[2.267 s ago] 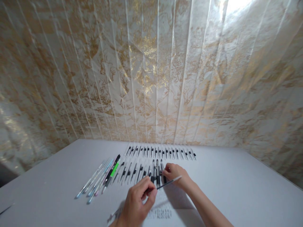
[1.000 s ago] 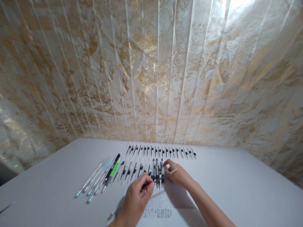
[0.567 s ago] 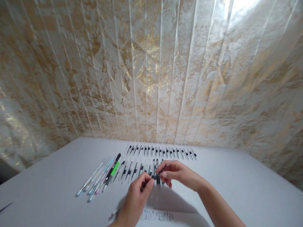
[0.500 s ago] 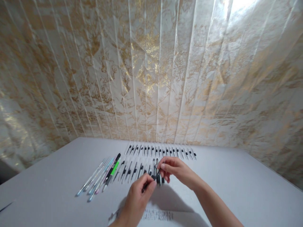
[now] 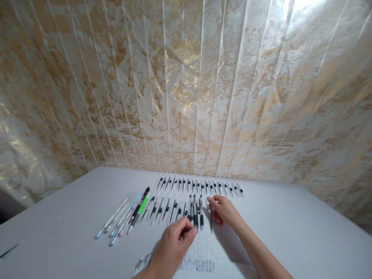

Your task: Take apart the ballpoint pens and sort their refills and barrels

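Note:
My right hand (image 5: 223,211) is closed with a pinch on a thin dark pen refill (image 5: 211,223), which points down toward the table right of the black-gripped pens. My left hand (image 5: 176,240) is curled closed in front of those pens; something dark shows inside its fingers, but I cannot make out what. Between the hands lie several clear pens with black grips (image 5: 201,221), side by side. Left of them runs a row of clear pens with black caps (image 5: 167,208), partly behind my left hand.
A second row of slim clear pieces with black parts (image 5: 197,186) stretches along the back of the white table (image 5: 279,224). At left lie pale blue and pink pens (image 5: 116,217) and a green-and-grey marker (image 5: 142,205). A sheet with writing (image 5: 200,265) is in front.
My hands have moved apart; before, the thin dark stick spanned both. My right hand has shifted right and lower with the refill, uncovering the black-gripped pens.

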A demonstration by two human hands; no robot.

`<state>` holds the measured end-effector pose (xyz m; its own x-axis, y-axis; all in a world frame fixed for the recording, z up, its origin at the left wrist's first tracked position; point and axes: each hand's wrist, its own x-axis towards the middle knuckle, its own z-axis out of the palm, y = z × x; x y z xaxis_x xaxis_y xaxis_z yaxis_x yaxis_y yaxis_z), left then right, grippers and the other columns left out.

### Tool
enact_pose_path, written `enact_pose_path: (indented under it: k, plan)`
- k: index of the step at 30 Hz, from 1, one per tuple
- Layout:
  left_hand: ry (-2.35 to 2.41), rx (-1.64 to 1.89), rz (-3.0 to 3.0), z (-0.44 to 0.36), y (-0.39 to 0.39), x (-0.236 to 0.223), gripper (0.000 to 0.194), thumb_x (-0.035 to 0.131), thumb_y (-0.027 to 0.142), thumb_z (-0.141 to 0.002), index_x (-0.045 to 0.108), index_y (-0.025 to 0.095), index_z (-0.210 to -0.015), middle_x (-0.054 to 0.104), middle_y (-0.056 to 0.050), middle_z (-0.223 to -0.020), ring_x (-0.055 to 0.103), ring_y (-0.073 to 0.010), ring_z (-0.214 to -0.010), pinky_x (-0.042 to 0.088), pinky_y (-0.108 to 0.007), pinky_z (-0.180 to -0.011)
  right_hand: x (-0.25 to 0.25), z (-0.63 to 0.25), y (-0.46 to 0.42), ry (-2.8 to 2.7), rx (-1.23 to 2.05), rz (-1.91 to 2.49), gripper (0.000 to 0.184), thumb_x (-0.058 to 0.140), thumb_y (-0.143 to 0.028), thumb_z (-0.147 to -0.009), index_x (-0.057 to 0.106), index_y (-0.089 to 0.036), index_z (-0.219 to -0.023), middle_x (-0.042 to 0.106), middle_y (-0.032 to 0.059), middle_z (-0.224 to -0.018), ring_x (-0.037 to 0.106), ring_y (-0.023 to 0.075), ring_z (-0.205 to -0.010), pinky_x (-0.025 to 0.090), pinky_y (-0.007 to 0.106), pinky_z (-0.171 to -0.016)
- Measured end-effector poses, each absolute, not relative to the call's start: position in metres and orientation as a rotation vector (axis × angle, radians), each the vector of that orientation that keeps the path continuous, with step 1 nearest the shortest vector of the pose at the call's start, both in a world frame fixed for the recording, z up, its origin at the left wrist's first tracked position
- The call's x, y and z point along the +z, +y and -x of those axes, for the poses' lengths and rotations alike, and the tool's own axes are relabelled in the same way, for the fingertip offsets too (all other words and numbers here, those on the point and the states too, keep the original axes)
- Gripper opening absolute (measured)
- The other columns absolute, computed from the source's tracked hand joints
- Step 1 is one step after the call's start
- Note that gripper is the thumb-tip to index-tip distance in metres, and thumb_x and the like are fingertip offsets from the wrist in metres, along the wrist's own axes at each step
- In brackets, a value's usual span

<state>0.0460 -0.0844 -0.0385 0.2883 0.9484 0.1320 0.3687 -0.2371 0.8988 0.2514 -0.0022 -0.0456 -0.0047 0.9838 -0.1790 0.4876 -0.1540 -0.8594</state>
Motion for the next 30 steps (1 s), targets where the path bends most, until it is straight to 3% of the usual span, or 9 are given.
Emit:
enact_pose_path:
  k: [7, 12, 17, 20, 27, 30]
  plan:
    - [1.151, 0.985, -1.746, -0.046, -0.085, -0.039, 0.027, 0.049, 0.039, -0.092, 0.052, 0.020, -0.073, 0.046, 0.004, -0.068, 0.043, -0.0132, -0.066, 0.034, -0.023, -0.061, -0.039, -0.247, -0.009, -1.575, 1.131, 1.749, 0.007, 0.044, -0.014, -0.087, 0.048, -0.019, -0.085, 0.057, -0.0049, -0.045, 0.048, 0.0100, -0.034, 0.032, 0.016, -0.032]
    - [1.048, 0.967, -1.471, -0.046, -0.083, -0.042, 0.028, 0.048, 0.047, -0.092, 0.052, 0.021, -0.085, 0.038, 0.007, -0.065, 0.033, -0.0100, -0.056, 0.027, -0.022, -0.051, -0.027, -0.240, -0.018, -1.688, 1.084, 1.701, 0.017, 0.043, -0.006, -0.083, 0.044, -0.020, -0.093, 0.053, -0.0073, -0.054, 0.048, 0.0089, -0.040, 0.034, 0.015, -0.035]
    - [0.797, 1.008, -1.111, -0.051, -0.083, -0.046, 0.044, 0.055, 0.057, -0.085, 0.039, 0.025, -0.111, 0.042, 0.010, -0.070, 0.027, -0.0064, -0.050, 0.020, -0.020, -0.047, 0.008, -0.219, -0.049, -2.015, 1.218, 1.181, 0.024, 0.055, -0.007, -0.076, 0.058, -0.020, -0.095, 0.057, -0.0032, -0.076, 0.053, 0.0094, -0.060, 0.043, 0.017, -0.049]
    - [0.778, 1.010, -1.058, -0.053, -0.085, -0.046, 0.059, 0.060, 0.064, -0.078, 0.034, 0.026, -0.116, 0.042, 0.010, -0.067, 0.031, -0.0067, -0.051, 0.022, -0.020, -0.048, 0.022, -0.206, -0.065, -2.155, 1.156, 1.053, 0.013, 0.060, -0.008, -0.074, 0.063, -0.019, -0.081, 0.060, -0.0010, -0.080, 0.055, 0.0101, -0.068, 0.043, 0.018, -0.061]
    - [0.891, 1.089, -0.939, -0.056, -0.094, -0.040, 0.065, 0.047, 0.075, -0.080, 0.034, 0.026, -0.121, 0.039, 0.011, -0.061, 0.029, -0.0078, -0.047, 0.023, -0.021, -0.049, 0.027, -0.204, -0.068, -2.106, 1.050, 1.299, 0.015, 0.050, -0.005, -0.080, 0.060, -0.017, -0.082, 0.065, -0.0005, -0.069, 0.050, 0.0085, -0.052, 0.036, 0.017, -0.050]
    - [1.050, 1.078, -0.988, -0.055, -0.103, -0.032, 0.070, 0.039, 0.078, -0.081, 0.029, 0.027, -0.128, 0.043, 0.009, -0.061, 0.041, -0.0121, -0.051, 0.030, -0.023, -0.052, 0.031, -0.197, -0.077, -2.217, 0.967, 1.251, 0.019, 0.052, -0.006, -0.079, 0.059, -0.018, -0.092, 0.068, -0.0001, -0.071, 0.056, 0.0107, -0.058, 0.037, 0.018, -0.053]
